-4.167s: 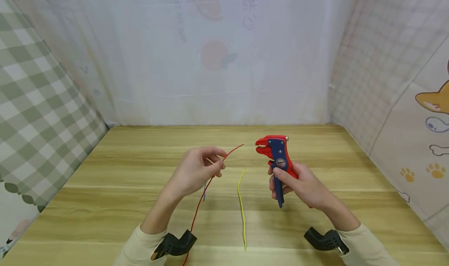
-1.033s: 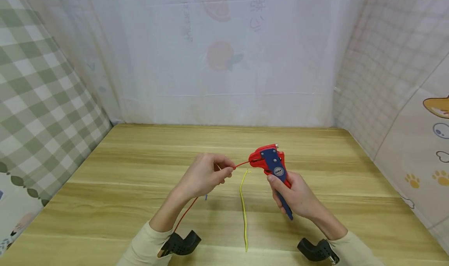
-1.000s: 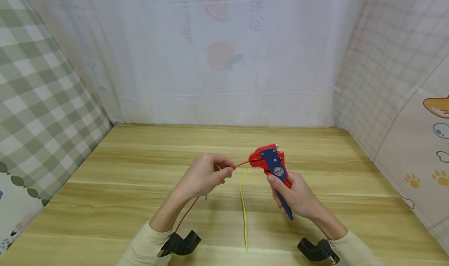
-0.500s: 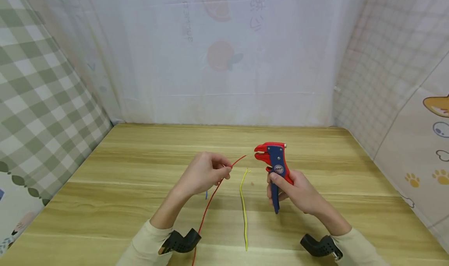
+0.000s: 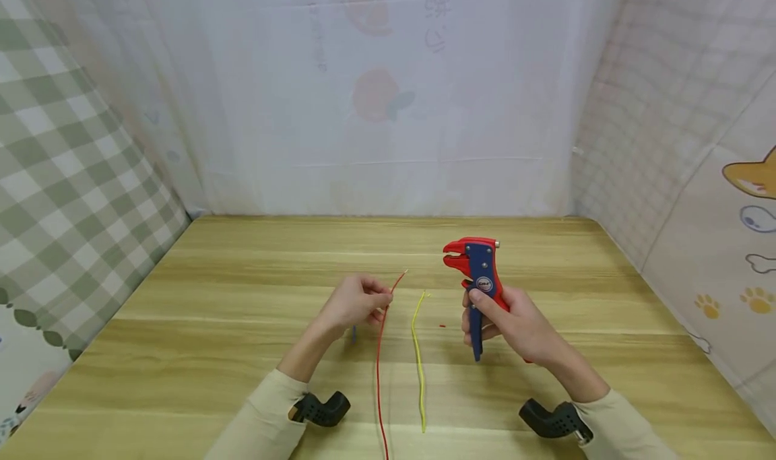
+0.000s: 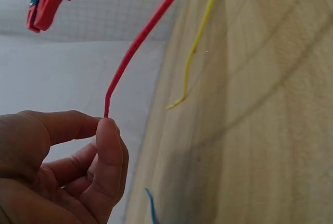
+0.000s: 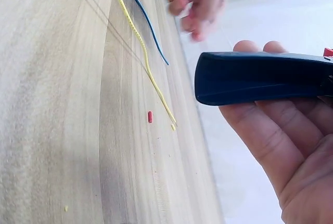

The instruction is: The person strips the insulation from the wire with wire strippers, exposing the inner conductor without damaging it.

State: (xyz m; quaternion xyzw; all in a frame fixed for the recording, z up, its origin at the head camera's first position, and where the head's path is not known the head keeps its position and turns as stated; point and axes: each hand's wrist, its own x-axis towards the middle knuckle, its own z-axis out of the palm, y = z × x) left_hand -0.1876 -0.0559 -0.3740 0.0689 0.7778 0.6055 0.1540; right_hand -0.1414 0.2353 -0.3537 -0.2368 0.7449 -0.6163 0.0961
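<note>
Head view, hands [image 5: 359, 305] [image 5: 515, 324] holding red wire [image 5: 378, 372] and stripper [image 5: 482, 268], yellow wire [image 5: 417, 352] between, blue wire [image 5: 354, 335] partly hidden

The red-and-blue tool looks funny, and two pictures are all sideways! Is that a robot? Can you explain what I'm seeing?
No robot here, just a person's two bare hands. The big picture is taken from the person's head, looking forward and down. The other two are taken from the wrists, one each, so the table looks tipped over.

The left hand pinches a red wire. The right hand holds the red-and-blue tool, which looks like one for trimming wires.

On the wooden table lie a yellow wire, a blue wire and a tiny red bit.
</note>
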